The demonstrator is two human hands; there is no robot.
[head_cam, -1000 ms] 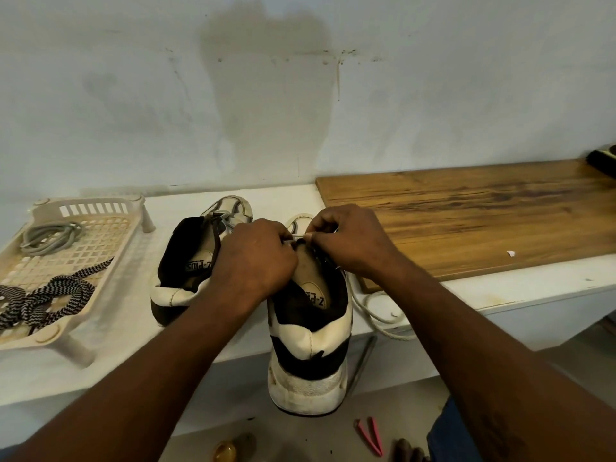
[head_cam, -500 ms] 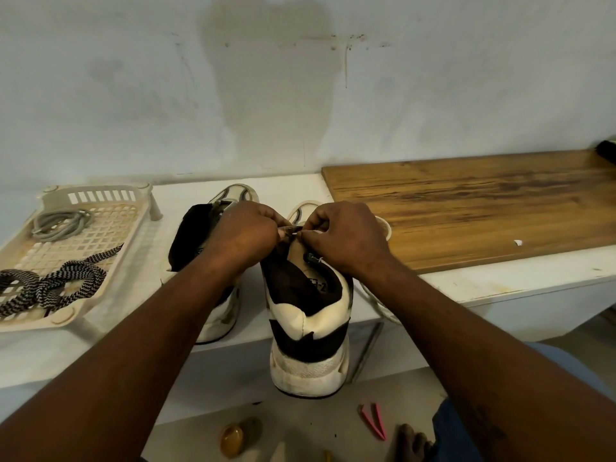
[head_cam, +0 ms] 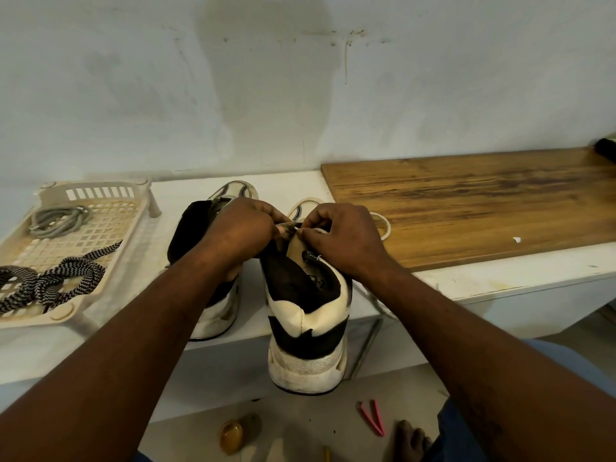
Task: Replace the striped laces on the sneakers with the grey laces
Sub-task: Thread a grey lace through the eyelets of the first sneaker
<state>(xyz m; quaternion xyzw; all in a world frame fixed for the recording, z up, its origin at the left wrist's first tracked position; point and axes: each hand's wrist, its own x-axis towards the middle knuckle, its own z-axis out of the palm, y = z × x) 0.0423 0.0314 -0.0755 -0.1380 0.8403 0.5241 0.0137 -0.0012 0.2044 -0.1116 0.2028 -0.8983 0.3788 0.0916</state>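
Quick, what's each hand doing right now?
Left hand: pinching the pale lace at the sneaker tongue.
Right hand: pinching the same lace.

White wall (head_cam: pixel 300 78) with a big dark stain in front of you, white shelf (head_cam: pixel 500 281) under it, brown wooden board (head_cam: pixel 466 201) on your right, tiny white scrap (head_cam: pixel 516 240) on it, cream basket (head_cam: pixel 100 195) on your left, pink thing (head_cam: pixel 373 416) on the floor near you

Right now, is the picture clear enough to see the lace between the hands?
Head view: dim light, no glare; wide-angle lens bows the wooden board; left hand and right hand shade the near sneaker's opening; the lace tip is just a pale sliver.
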